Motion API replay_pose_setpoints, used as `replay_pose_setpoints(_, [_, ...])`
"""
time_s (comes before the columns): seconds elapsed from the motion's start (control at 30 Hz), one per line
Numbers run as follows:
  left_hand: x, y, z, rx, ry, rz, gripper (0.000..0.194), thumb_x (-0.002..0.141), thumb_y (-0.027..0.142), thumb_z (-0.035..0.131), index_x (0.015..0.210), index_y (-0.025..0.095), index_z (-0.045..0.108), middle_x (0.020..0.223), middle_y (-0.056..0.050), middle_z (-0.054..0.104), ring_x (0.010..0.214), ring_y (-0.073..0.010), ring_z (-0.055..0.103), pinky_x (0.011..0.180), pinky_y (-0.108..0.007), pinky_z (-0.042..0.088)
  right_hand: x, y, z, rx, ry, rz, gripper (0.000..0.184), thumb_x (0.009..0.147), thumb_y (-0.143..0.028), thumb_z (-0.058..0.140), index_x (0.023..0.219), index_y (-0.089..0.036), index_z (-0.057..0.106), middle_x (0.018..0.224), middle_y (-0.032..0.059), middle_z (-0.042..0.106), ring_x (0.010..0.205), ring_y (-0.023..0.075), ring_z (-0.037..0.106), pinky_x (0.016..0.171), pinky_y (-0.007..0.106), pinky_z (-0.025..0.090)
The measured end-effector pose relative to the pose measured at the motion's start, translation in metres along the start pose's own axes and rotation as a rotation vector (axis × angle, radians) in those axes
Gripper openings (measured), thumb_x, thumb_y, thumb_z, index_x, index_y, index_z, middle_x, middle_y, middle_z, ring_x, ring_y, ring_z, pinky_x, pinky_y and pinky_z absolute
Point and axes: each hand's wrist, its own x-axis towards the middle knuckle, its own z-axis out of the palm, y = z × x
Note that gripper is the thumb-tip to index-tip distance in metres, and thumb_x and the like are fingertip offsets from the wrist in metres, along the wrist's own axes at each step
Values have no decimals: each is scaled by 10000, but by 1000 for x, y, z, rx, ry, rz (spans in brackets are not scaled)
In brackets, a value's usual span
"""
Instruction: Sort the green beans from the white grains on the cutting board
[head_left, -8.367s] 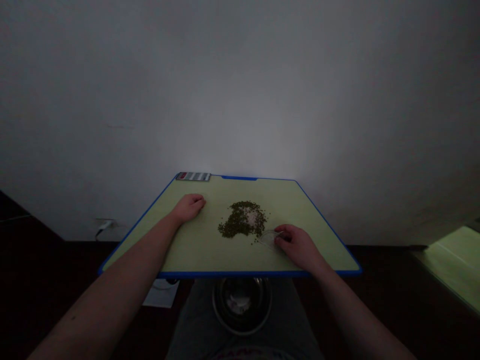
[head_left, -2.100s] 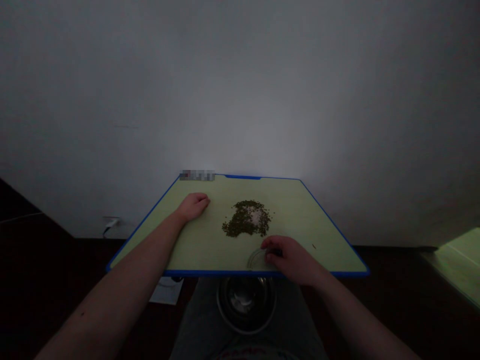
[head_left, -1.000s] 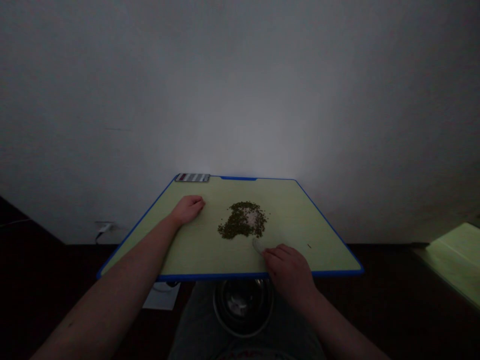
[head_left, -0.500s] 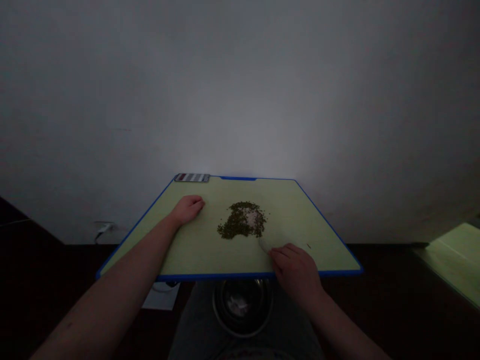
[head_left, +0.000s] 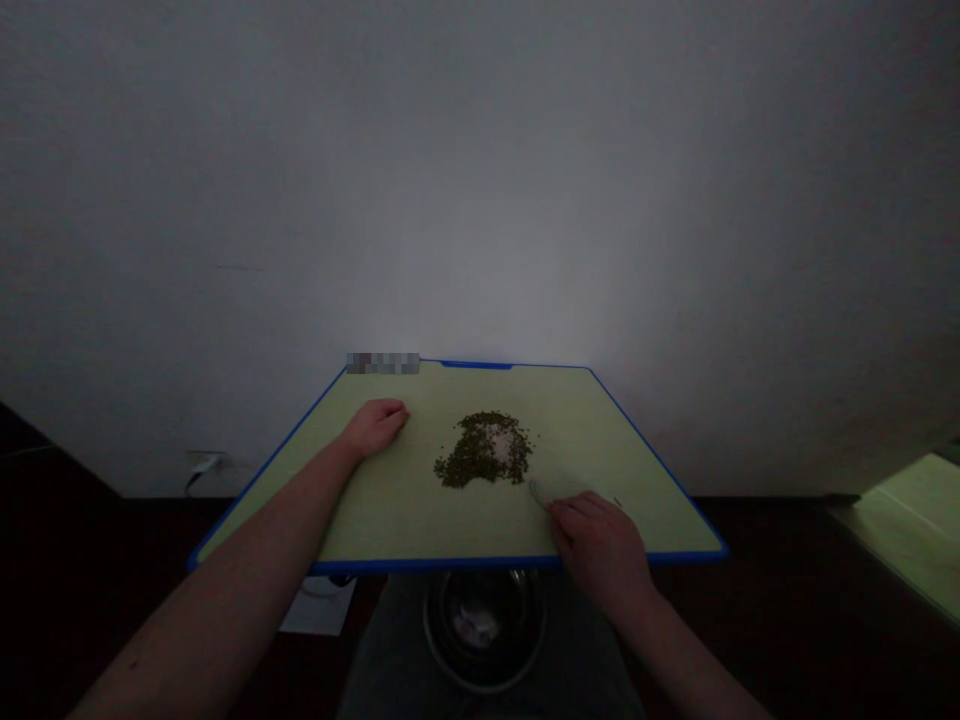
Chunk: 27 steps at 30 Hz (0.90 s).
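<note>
resting on a pale green cutting board (head_left: 465, 530) with blue rim: one heap of green mung beans (head_left: 480, 455), gathered mid-board around a patch of white powder (head_left: 501, 443), edges ragged; one stray bean (head_left: 617, 502) lying apart to the right. right hand (head_left: 598, 545), grip clamped on a clear plastic scraper (head_left: 547, 489), just short of the heap. left hand (head_left: 373, 427), grip curled together, empty, on the board's left half.

No readable text, pixelated patch (head_left: 382, 363) on board (head_left: 476, 365)

A heap of mung beans (head_left: 484, 452) is sitting on the cutting board (head_left: 420, 530), with a metal bowl (head_left: 484, 630) resting beneath its near edge.
</note>
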Motion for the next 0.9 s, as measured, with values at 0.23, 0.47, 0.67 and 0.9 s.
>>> replay_pose_setpoints(0.23, [3, 2, 1, 18, 1, 6, 281, 730, 361, 380, 518, 181, 419, 473, 36, 387, 523, -120, 392, 499, -233, 280, 1, -6, -1, 34, -27, 0, 184, 797, -167, 513, 859, -216, 680, 824, 47, 681, 808, 173, 565, 746, 286, 397])
replay_pose_setpoints(0.47, [4, 3, 2, 14, -9, -6, 275, 726, 354, 385, 516, 181, 429, 459, 35, 397, 499, -120, 392, 488, -237, 276, 0, -10, -2, 28, -19, -2, 181, 798, -160, 504, 834, -210, 674, 798, 46, 670, 792, 169, 564, 727, 282, 396])
replay_pose_setpoints(0.67, [-1, 8, 1, 7, 2, -15, 269, 719, 350, 382, 515, 182, 432, 456, 35, 397, 506, -124, 396, 491, -239, 282, 5, -8, -1, 18, -30, -7, 160, 778, -152, 528, 823, -208, 672, 789, 39, 669, 779, 172, 559, 700, 283, 402])
replay_pose_setpoints(0.9, [-3, 7, 1, 3, 10, 10, 274, 724, 350, 387, 513, 179, 426, 471, 35, 399, 511, -120, 397, 502, -238, 283, 7, -7, -1, 4, -19, -5, 159, 768, -137, 535, 824, -206, 667, 800, 38, 671, 786, 178, 562, 694, 281, 395])
